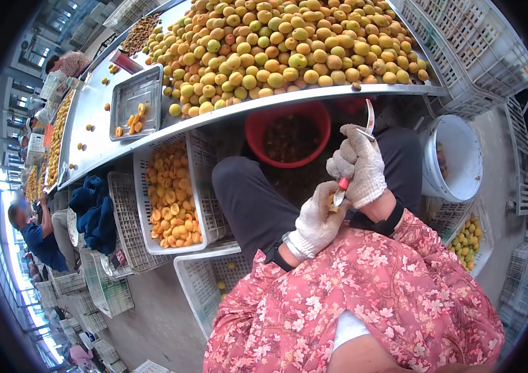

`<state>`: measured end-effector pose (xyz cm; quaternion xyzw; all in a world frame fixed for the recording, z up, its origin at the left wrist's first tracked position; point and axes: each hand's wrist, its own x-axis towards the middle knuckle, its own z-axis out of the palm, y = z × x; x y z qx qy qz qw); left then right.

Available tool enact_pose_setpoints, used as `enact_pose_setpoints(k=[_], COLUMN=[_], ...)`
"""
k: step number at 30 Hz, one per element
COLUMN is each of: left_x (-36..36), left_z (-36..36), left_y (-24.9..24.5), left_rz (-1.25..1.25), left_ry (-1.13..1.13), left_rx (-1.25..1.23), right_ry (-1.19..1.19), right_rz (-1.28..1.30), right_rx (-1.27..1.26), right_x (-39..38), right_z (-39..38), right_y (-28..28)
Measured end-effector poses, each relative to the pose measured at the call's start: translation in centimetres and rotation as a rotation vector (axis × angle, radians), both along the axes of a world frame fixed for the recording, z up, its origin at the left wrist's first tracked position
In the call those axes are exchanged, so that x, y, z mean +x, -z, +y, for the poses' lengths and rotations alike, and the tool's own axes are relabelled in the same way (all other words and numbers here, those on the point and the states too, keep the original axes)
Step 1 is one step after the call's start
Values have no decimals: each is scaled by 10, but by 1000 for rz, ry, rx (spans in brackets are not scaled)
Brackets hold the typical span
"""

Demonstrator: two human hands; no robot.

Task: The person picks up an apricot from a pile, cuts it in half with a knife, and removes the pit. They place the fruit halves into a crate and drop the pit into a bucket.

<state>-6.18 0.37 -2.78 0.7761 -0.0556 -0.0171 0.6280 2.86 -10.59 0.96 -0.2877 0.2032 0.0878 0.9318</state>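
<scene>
Above my lap, my left hand, in a whitish knit glove, is closed around a small yellowish fruit, mostly covered by the fingers. My right hand, gloved too, is closed on a tool with a red handle. The tool's short metal blade points down at the fruit, close to the left fingertips. From the top of the right hand sticks up a curved metal piece; whether it belongs to the same tool, I cannot tell. Beyond the hands, many yellow-orange fruits are heaped on the metal table.
Under the table edge stands a red basin with dark contents. Left are a metal tray with fruit pieces and a white crate of halved fruit. A white bucket stands right. Another person sits far left.
</scene>
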Motion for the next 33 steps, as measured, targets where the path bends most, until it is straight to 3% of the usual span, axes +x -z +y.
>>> enact_pose_setpoints(k=[5,7,9,11,14,15,17,19,21,23,25,27,29,31,33], left_x=[12,18,33,45,50,55,57,57,63,68,77,82,85,91,95], left_z=[5,10,10,10,18,14,7,19,32,35,44,70,94,129,189], left_y=[7,6,4,6,17,29,16,12,10,-5,-10,-28,-40,-36,0], left_rz=[243,555,711,715,652,720,636,603,601,478,487,414,268,165,-73], left_ry=[78,95,27,-14,53,-40,-194,-92,29,-60,-167,-154,-274,-479,-653], left_rx=[-282,-754,-911,-1014,-955,-902,-922,-847,-873,-539,-727,-719,-588,-549,-197], right_ry=[112,144,129,118,-172,-237,-549,-640,-585,-492,-397,-172,-277,-372,-455], right_rz=[-148,-183,-254,-317,-449,-765,-810,-739,-745,-735,-725,-802,-702,-552,-451], right_rx=[-6,-85,-106,-354,-746,-1162,-1446,-1510,-1617,-1635,-1652,-1432,-1376,-1122,-1037], right_x=[18,21,16,7,-1,2,5,16,30,47,63,75,79,82,85], right_z=[-14,-19,-22,-18,-12,-15,-12,-6,4,14,19,19,5,-15,-46], right_y=[5,2,3,2,3,7,9,13,21,21,26,35,21,10,-2])
